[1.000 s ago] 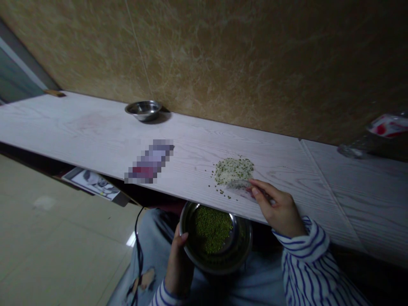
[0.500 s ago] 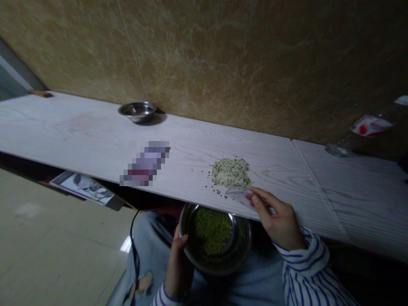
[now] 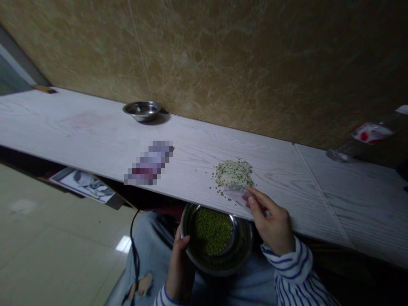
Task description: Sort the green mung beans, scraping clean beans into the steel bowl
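Observation:
My left hand (image 3: 181, 255) grips the left rim of a metal bowl (image 3: 245, 250), with the thumb over the edge. Green mung beans (image 3: 213, 231) cover much of its bottom. The bowl is tilted at my lap, its far rim under the counter's front edge. Between the thumb and fingers of my right hand (image 3: 270, 219) is a clear plastic piece with red print (image 3: 237, 193), curved along its far edge. That edge touches the near side of a pile of white grains mixed with green beans (image 3: 234, 172) on the counter. Several loose beans lie left of the pile.
A second metal bowl (image 3: 142, 111) stands by the wall on the pale wooden counter (image 3: 191, 131). Nearer the front edge lies a pixelated flat object (image 3: 149, 163). At the right a clear plastic bottle (image 3: 369, 134) leans near the wall. An open drawer (image 3: 86, 185) juts out below.
My right hand has shifted slightly left with the clear plastic piece, whose edge now meets the pile's near side. My left hand still holds the bowl. The view has turned a little.

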`<state>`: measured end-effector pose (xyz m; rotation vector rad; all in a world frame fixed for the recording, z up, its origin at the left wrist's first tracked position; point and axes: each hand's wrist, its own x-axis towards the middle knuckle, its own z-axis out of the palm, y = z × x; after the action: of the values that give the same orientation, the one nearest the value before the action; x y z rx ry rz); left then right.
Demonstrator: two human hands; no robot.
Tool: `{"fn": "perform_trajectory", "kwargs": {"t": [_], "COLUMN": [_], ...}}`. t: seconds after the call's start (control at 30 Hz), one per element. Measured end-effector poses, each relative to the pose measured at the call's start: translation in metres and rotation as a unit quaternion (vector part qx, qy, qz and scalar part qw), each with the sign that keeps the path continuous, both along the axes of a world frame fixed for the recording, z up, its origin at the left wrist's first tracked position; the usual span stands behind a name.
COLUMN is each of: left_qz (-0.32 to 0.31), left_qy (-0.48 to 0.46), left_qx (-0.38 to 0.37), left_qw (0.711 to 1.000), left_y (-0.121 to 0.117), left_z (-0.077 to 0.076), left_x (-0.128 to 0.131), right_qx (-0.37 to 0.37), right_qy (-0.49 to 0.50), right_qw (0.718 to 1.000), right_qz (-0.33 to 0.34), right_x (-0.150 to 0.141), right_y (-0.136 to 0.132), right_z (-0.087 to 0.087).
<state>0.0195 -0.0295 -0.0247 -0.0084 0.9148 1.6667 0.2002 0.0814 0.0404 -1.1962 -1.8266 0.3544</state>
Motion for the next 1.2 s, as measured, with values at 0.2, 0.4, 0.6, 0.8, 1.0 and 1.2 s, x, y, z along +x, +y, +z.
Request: {"fn": "perform_trajectory", "kwargs": {"t": [0.2,0.4,0.6,0.8,1.0,1.2], "left_qz": [-0.003,0.005,0.01,0.013,0.007,0.004], "left_qy": [0.003,0.006,-0.003,0.013,0.022,0.027], "left_qx": [0.018,0.018,0.026,0.027,0.015,0.007], "left_qw": [1.0,1.0,1.0,0.999,1.0,1.0], "left_y": [0.003,0.001,0.002,0.002,-0.001,0.0], "left_z": [0.005,0.002,0.002,0.004,0.007,0.011], "left_x": [0.0,-0.004,-0.007,-0.011,-0.017,-0.022], "right_qx": [-0.024,-0.027,-0.039,-0.063,-0.095,-0.137], "right_qy": [0.002,0.016,0.006,0.023,0.024,0.032], "right_qw": [1.0,0.999,0.999,0.997,0.992,0.978], "right_qz": [0.014,0.006,0.026,0.033,0.082,0.152], "right_x": [-0.01,-0.015,-0.022,-0.03,-0.039,-0.039], "right_y": [0.004,0.006,0.007,0.015,0.023,0.019], "right_z": [0.0,-0.002,0.003,0.003,0.008,0.019]}}
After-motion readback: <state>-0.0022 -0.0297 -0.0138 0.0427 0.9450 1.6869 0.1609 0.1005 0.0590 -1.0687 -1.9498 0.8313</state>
